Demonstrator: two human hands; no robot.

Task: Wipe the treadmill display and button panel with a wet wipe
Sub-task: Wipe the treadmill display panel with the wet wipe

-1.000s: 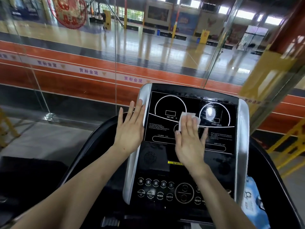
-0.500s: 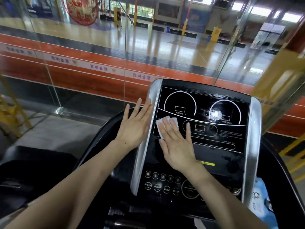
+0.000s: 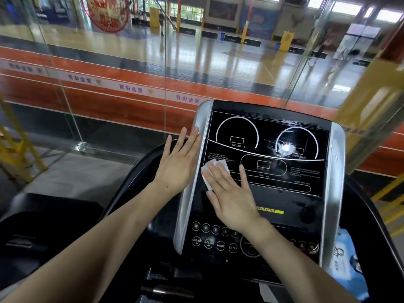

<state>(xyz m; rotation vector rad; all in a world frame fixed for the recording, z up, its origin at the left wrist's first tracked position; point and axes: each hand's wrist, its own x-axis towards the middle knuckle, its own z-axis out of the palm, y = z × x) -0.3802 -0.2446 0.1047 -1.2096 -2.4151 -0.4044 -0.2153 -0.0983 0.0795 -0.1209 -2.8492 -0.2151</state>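
Observation:
The treadmill's black display (image 3: 269, 154) with white dial outlines stands tilted in front of me, framed by silver side rails. Below it lies the button panel (image 3: 209, 243) with round keys marked INCLINE, MODE and ENTER. A white wet wipe (image 3: 213, 169) lies on the display's lower left part, by the left rail. My right hand (image 3: 231, 195) presses it flat with straight fingers and covers most of it. My left hand (image 3: 179, 162) rests flat against the left silver rail (image 3: 188, 193), fingers straight, holding nothing.
A blue and white wipe pack (image 3: 345, 263) sits in the tray right of the console. A wet smear (image 3: 284, 147) glints on the right dial. Black handrails curve round both sides. A glass wall stands just beyond the console, with yellow frames left and right.
My right hand has slid the wipe from the middle of the display to its lower left edge. My left hand has stayed on the left rail. The camera view has shifted left.

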